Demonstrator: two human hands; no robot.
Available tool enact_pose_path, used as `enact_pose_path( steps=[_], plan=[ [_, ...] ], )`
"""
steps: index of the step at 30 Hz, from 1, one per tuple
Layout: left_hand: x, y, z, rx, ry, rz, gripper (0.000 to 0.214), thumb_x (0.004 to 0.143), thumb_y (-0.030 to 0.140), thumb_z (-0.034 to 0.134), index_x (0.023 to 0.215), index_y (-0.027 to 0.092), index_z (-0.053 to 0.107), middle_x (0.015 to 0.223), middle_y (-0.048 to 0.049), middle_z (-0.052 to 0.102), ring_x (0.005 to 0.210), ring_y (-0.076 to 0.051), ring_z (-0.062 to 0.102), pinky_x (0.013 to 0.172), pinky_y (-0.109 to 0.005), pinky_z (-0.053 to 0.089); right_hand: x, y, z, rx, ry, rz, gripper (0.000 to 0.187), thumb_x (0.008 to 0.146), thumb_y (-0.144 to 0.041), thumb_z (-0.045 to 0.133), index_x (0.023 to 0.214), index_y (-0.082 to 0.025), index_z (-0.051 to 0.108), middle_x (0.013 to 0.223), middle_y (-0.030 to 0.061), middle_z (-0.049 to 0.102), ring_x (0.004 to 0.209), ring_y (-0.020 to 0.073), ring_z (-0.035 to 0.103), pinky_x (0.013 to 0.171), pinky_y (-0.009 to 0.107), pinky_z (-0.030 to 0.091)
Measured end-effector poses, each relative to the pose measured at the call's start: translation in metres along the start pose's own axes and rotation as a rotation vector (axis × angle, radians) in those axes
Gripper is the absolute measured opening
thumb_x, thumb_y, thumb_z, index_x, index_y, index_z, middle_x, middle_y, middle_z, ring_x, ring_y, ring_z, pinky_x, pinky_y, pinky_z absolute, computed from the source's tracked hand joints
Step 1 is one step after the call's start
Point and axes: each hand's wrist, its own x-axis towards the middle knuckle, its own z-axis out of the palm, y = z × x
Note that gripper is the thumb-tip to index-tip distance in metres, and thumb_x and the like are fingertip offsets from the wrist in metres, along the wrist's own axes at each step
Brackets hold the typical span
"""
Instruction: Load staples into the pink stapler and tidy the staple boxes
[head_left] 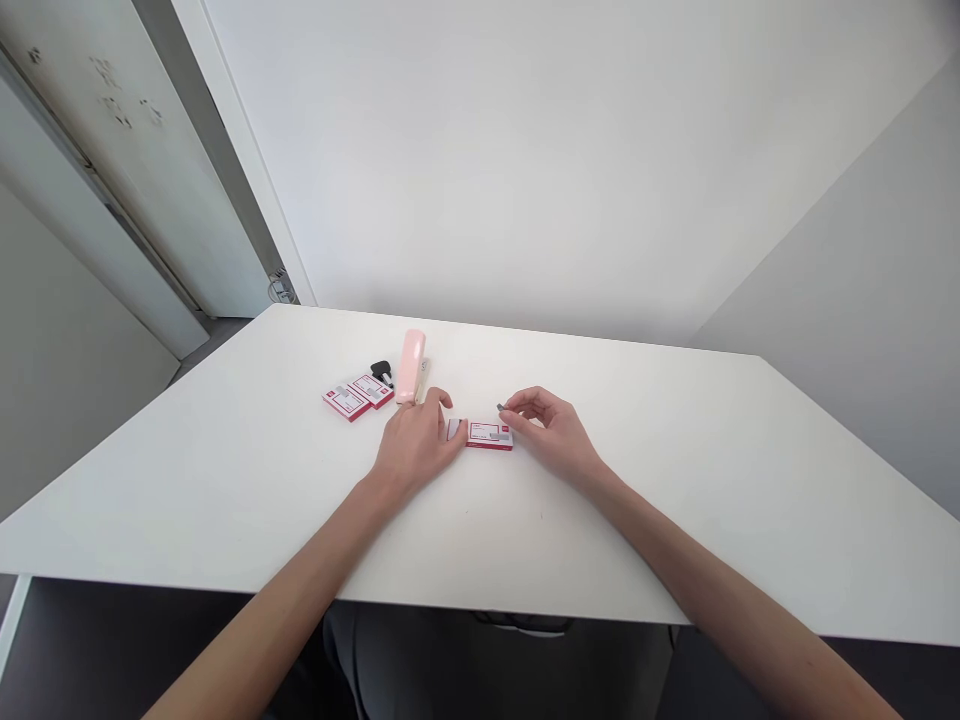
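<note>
My left hand (418,440) rests on the table, its thumb pressed on a small red-and-white staple box (490,436). Its index finger is bent and raised above the box, and the other fingers are mostly hidden. Just beyond these fingers stands a pink stapler (411,366). At the right end of the box, my right hand (551,428) pinches a small dark grey piece (501,407) between thumb and fingertips; it looks like a short strip of staples. The left end of the box shows between my thumb and palm.
Two more red-and-white boxes (347,401) lie side by side on the left. A small black object (382,370) with a pale part sits behind them. The white table (637,530) meets a white wall at the back. Tiny specks dot its surface near me.
</note>
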Motion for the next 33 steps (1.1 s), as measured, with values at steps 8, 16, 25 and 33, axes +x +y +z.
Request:
enact_pose_path(
  steps=[8,16,25,33],
  plan=[
    [-0.001,0.001,-0.001,-0.204,-0.133,0.027,0.024,0.101,0.036,0.045,0.121,0.024,0.049,0.072,0.0047,0.066,0.067,-0.02,0.062,0.062,-0.032,0.042,-0.007,-0.003,0.005,-0.109,-0.042,-0.047,0.019,0.088,-0.045,0.077,0.095,-0.028,0.072,0.106,0.0023,0.075,0.096,0.0222,0.062,0.089,0.039,0.051],
    [-0.003,0.004,-0.004,-0.26,-0.228,0.121,0.028,0.104,0.039,0.038,0.125,0.024,0.049,0.074,0.0037,0.067,0.067,-0.02,0.063,0.063,-0.032,0.041,-0.009,-0.001,0.011,-0.195,-0.115,-0.171,0.015,0.092,-0.046,0.074,0.097,-0.032,0.072,0.107,0.0017,0.077,0.105,0.0259,0.065,0.099,0.045,0.048],
    [-0.002,0.003,-0.003,-0.273,-0.239,0.126,0.033,0.108,0.048,0.036,0.124,0.024,0.051,0.075,0.0034,0.068,0.067,-0.02,0.063,0.064,-0.032,0.042,-0.007,0.0,0.01,-0.23,-0.064,-0.208,0.022,0.101,-0.048,0.06,0.093,-0.029,0.068,0.101,0.0042,0.075,0.098,0.0252,0.066,0.09,0.043,0.049],
    [-0.002,0.0,0.0,-0.29,-0.26,0.164,0.029,0.103,0.043,0.049,0.126,0.025,0.053,0.081,0.0035,0.07,0.07,-0.019,0.063,0.065,-0.032,0.043,-0.005,0.013,0.01,-0.392,-0.086,-0.155,0.019,0.103,-0.041,0.054,0.099,-0.028,0.066,0.109,0.0065,0.07,0.106,0.0263,0.062,0.085,0.042,0.049]
  ],
)
